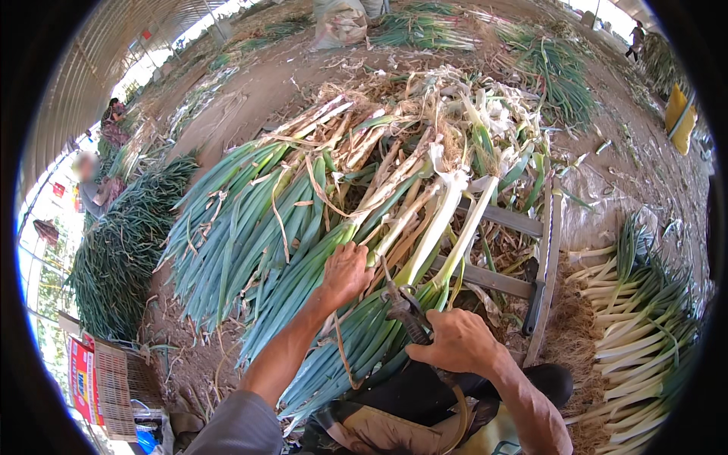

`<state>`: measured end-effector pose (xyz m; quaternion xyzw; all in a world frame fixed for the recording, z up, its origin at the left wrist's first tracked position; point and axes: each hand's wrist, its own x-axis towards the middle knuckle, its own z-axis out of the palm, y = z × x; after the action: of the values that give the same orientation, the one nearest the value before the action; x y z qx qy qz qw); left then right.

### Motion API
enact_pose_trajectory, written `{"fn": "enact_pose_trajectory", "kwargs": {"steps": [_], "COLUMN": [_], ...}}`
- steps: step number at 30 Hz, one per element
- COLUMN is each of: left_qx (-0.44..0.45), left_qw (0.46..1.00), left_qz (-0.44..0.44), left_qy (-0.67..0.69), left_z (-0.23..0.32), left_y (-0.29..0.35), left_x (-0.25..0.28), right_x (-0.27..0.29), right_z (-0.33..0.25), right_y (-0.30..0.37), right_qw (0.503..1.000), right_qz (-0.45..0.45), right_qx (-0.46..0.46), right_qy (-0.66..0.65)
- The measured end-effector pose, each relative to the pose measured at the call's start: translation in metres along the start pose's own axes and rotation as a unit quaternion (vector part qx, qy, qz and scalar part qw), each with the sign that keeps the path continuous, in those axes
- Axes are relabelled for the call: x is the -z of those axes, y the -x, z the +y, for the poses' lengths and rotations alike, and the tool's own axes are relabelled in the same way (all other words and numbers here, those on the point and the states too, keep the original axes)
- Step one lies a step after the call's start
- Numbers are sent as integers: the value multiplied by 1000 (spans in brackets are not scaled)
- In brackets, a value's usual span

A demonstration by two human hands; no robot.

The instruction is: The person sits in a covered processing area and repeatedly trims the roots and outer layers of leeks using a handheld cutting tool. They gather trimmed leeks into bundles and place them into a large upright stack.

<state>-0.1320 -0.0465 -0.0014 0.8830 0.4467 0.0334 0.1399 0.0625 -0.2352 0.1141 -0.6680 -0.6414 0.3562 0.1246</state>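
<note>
My left hand (pixel 346 269) is closed around a green onion (pixel 409 225), at the join of its pale stalk and green leaves. Close to its right, a dark air blow gun (pixel 409 311) points its thin nozzle up and to the left, beside the stalks. The gun's handle is in the grip of my right hand (pixel 461 343), and a tan hose (pixel 459 417) runs down from there. Under both hands lies a big heap of long green onions (pixel 254 220), with green leaves toward me and dry, rooty ends farther off. Two cleaned white stalks (pixel 440 220) lie just right of my left hand.
A metal frame (pixel 547 250) with crossbars stands on the right, a black-handled tool (pixel 535 299) on it. Pale onions (pixel 618 334) lie in a row beyond. More bundles (pixel 125 243), a wicker basket (pixel 117 379) and a sack (pixel 339 23) surround me. Another person (pixel 92 189) sits at left.
</note>
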Motion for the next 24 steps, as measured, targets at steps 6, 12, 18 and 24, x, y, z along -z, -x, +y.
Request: {"fn": "enact_pose_trajectory", "kwargs": {"steps": [6,12,18,24], "left_qx": [60,14,46,66], "left_qw": [994,997,998,994], "left_qz": [-81,-29,-39,-39], "left_qy": [39,75,34,77], "left_z": [8,-2,20,8], "left_y": [-14,-25,-32,-38], "left_x": [3,-15,-10,-15], "right_x": [1,13,11,23], "right_z": [3,16,36,46], "right_y": [0,-18,-44,-72], "right_qw": [1000,995,985,982], "right_qz": [7,65,151,126], "right_qx": [-1,-66,-85,-139], "right_qy": [31,20,21,24]}}
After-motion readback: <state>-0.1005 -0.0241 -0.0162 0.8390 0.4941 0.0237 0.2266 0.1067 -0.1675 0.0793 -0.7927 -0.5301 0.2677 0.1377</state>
